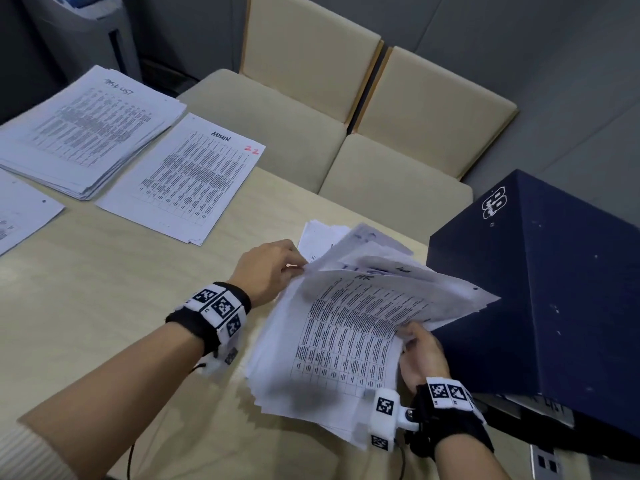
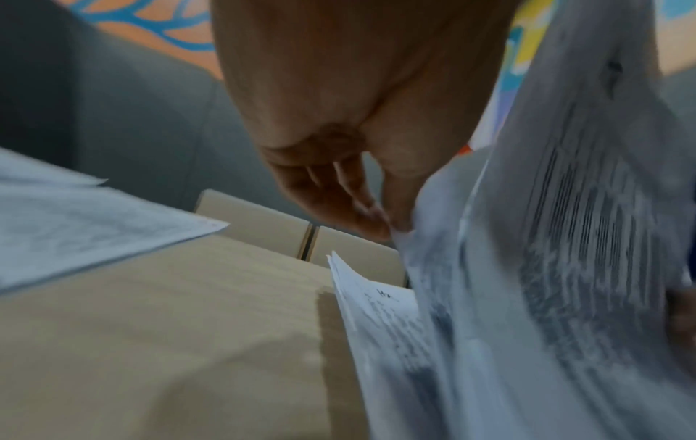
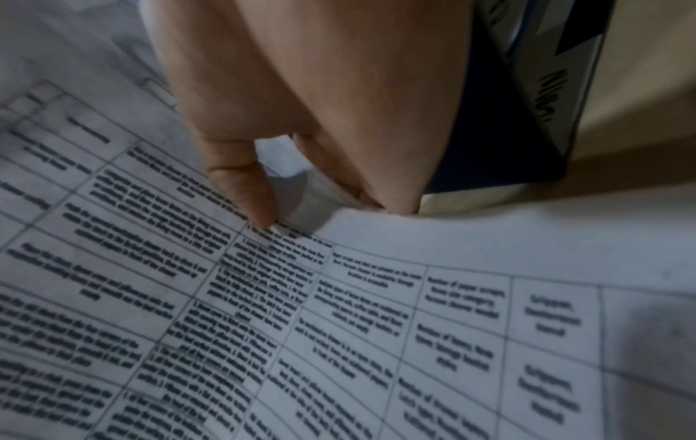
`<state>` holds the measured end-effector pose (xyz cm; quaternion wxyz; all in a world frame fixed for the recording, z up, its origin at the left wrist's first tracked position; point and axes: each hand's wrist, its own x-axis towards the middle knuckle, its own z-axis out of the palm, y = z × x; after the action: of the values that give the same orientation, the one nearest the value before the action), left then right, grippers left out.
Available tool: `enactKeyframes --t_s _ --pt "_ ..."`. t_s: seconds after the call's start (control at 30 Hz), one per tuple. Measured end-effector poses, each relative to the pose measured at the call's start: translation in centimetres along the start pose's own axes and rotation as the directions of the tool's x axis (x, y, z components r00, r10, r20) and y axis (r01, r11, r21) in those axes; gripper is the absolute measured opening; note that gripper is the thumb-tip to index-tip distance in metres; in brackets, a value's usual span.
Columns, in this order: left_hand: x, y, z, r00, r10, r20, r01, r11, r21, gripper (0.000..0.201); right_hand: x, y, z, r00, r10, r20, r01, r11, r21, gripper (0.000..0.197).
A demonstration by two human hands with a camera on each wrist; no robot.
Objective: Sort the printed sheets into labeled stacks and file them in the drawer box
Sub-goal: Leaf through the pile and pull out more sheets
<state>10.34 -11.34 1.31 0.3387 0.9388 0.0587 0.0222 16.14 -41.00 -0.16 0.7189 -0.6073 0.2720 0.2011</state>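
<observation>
Lower centre of head view: one loose unsorted pile of printed sheets [image 1: 332, 344], thin white paper with gridded tables of black text, edges fanned and curling. Left hand [image 1: 268, 271] pinching upper-left corners of lifted sheets, fingers curled round paper edge; same pinch seen in left wrist view [image 2: 339, 193]. Right hand [image 1: 420, 355] gripping right edge of pile, thumb on top sheet, fingers curled under; right wrist view [image 3: 286, 125] shows thumb tip pressing printed table. Top sheet bowed upward, handwritten "HR" near its top.

Upper left of frame: three sorted groups flat on tabletop [image 1: 121, 289]. One thick "TASK LIST" stack [image 1: 90, 129], many sheets, ragged edges. Just beside it, thin "ADMIN" stack [image 1: 187, 178], red "22" in corner. One more sheet group [image 1: 20, 216] cut off at left edge, label unreadable.

Right of frame: one dark navy drawer box [image 1: 554, 289], matte, sharp-cornered, white logo near top corner, touching or just beside the pile.

Top centre: two beige padded chairs [image 1: 346, 98] side by side behind pale wood-grain tabletop.

Two wrist bands with black-and-white square markers, one per wrist.
</observation>
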Motion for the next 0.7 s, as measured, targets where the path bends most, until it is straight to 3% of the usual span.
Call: enactKeyframes --t_s 0.03,0.1,0.17,0.23,0.33,0.4,0.5,0.6,0.7 --pt "-0.2 -0.3 0.2 0.999 -0.009 0.034 0.015 0.980 -0.201 0.020 0.1 0.0 0.1 1.000 0.001 -0.005 -0.001 1.000 -0.016 0.021" --pt "-0.7 -0.7 0.5 0.988 -0.055 0.141 0.125 0.822 -0.556 0.025 0.1 0.1 0.2 1.000 -0.004 -0.002 0.004 0.998 -0.060 0.008" --pt "-1.0 -0.7 0.6 0.970 -0.098 0.223 0.229 0.677 -0.699 0.038 -0.1 0.4 0.3 0.999 -0.033 0.011 0.034 0.998 -0.058 0.015" --pt "-1.1 -0.4 1.1 0.951 -0.224 0.214 0.308 0.627 -0.716 0.039 -0.4 0.5 0.5 0.998 -0.059 0.009 0.059 0.998 -0.030 0.024" --pt "-0.7 -0.7 2.2 0.882 -0.470 0.031 0.432 0.780 -0.452 0.012 -0.3 0.6 0.7 0.995 -0.079 -0.053 0.078 0.997 -0.029 0.024" --pt "-0.7 -0.9 2.8 0.848 -0.528 0.029 0.519 0.819 -0.244 0.011 -0.1 0.6 0.8 0.994 -0.071 -0.083 0.071 0.997 -0.011 0.020" --pt "-0.9 -0.4 3.7 0.863 -0.494 0.104 0.502 0.862 -0.067 0.012 0.0 0.8 0.9 0.989 -0.098 -0.111 0.101 0.995 0.020 0.017" --pt "-1.1 -0.2 4.4 0.910 -0.411 0.054 0.407 0.910 0.079 0.030 -0.1 0.7 0.8 0.986 -0.137 -0.095 0.140 0.990 0.032 0.017" --pt "-0.8 -0.1 3.4 0.924 -0.381 0.038 0.363 0.903 0.230 0.039 -0.3 0.6 0.2 0.994 -0.095 -0.059 0.097 0.995 0.029 0.014"
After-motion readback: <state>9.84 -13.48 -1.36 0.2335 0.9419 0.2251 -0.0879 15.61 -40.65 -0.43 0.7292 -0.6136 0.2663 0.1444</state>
